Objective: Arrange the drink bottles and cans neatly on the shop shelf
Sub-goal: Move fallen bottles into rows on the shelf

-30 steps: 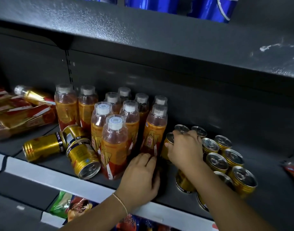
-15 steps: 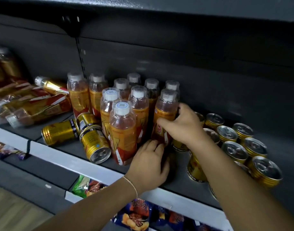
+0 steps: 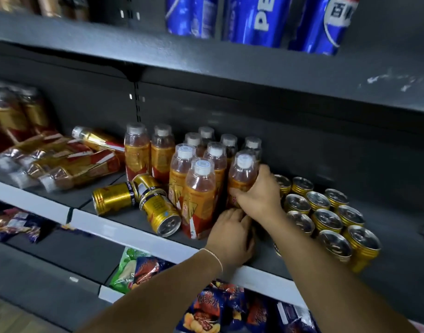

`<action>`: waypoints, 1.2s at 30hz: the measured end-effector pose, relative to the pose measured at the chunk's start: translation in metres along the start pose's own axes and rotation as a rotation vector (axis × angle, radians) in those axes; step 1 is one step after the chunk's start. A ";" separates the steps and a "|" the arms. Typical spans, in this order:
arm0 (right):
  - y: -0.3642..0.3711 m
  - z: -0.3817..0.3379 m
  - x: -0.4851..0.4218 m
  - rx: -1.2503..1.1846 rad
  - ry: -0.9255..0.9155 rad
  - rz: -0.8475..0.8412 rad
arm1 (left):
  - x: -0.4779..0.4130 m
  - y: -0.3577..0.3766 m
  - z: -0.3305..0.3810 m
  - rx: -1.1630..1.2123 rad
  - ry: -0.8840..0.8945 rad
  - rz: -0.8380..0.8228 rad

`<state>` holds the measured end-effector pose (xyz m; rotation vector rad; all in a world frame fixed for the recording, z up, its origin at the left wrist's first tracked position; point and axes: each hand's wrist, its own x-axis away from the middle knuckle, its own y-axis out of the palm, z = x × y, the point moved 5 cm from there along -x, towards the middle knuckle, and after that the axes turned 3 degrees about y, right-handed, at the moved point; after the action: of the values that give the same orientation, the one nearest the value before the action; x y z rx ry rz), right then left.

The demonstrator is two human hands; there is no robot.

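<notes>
Several orange drink bottles (image 3: 201,195) with white caps stand in a cluster on the dark middle shelf (image 3: 124,233). My right hand (image 3: 259,195) grips the rightmost bottle (image 3: 243,174) round its body. My left hand (image 3: 232,234) lies palm down on the shelf just below it, fingers toward that bottle's base, holding nothing I can see. Several gold cans (image 3: 326,219) stand upright to the right. Gold cans lie on their sides left of the bottles, one (image 3: 115,198) behind another (image 3: 160,216).
More bottles (image 3: 69,164) lie toppled in a pile at the shelf's left end. Blue cola bottles (image 3: 259,18) stand on the shelf above. Snack bags (image 3: 206,308) fill the shelf below. My right forearm crosses over the front cans.
My right hand has left the gold cans, moved left and taken hold of the rightmost orange bottle. The left hand has stayed on the shelf front. The view has tilted upward.
</notes>
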<state>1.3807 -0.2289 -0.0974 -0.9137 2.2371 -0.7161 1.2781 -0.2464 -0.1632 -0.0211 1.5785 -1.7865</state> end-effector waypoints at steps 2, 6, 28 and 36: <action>-0.001 -0.006 0.011 -0.026 -0.003 0.040 | 0.007 -0.011 0.003 0.015 0.059 0.010; -0.022 -0.024 0.030 -0.041 -0.013 0.138 | 0.039 -0.036 -0.001 0.015 0.202 0.049; 0.088 -0.198 0.173 -0.129 0.019 -0.176 | 0.234 -0.190 -0.210 -0.142 -0.097 -0.028; 0.195 -0.313 0.197 -0.161 -0.121 -0.331 | 0.326 -0.273 -0.299 -0.242 -0.359 -0.020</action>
<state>0.9653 -0.1792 -0.0842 -1.3908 2.0822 -0.6095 0.7643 -0.1710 -0.1451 -0.4491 1.5205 -1.4949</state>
